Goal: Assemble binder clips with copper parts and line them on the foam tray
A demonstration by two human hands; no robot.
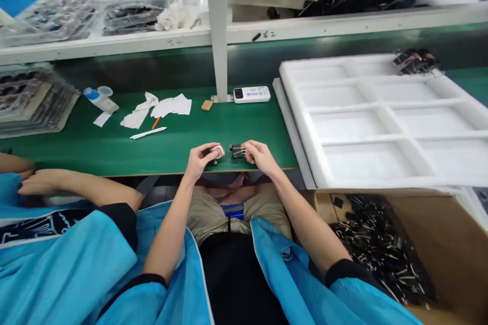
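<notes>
Near the front edge of the green table, my left hand pinches a small rounded piece with a pinkish, shiny face and dark parts behind it. Just to its right, my right hand is closed on the wire handles of a black binder clip. The clip's black body points left, toward the small piece, and a narrow gap separates the two. Both objects are held just over the table.
A white foam tray fills the right side, with clips at its back. Below it, a cardboard box holds many black clips. Papers, a white pen and a white device lie behind my hands. A co-worker's arm is at left.
</notes>
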